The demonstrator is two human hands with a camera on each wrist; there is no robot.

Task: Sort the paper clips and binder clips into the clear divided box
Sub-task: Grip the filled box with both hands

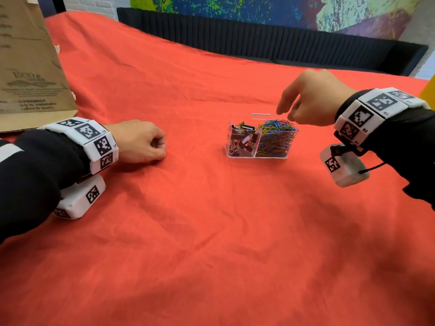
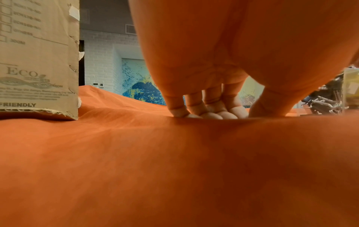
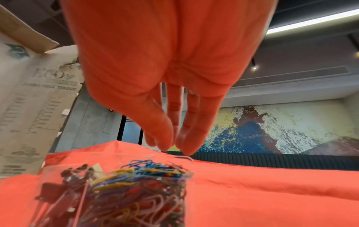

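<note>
My right hand (image 1: 313, 97) hung over the clear divided box (image 1: 256, 157), grip spread and empty, above the paper clips (image 1: 276, 137) in its right compartment. Binder clips (image 1: 242, 140) sat in the left. My left hand (image 1: 138, 142) rested loosely curled on the surface (image 1: 211, 220), idle, holding nothing; sorting looked done.

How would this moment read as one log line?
left hand: rests on red cloth, empty | right hand: hovers over paper clips | binder clips: left compartment of clear box
</note>
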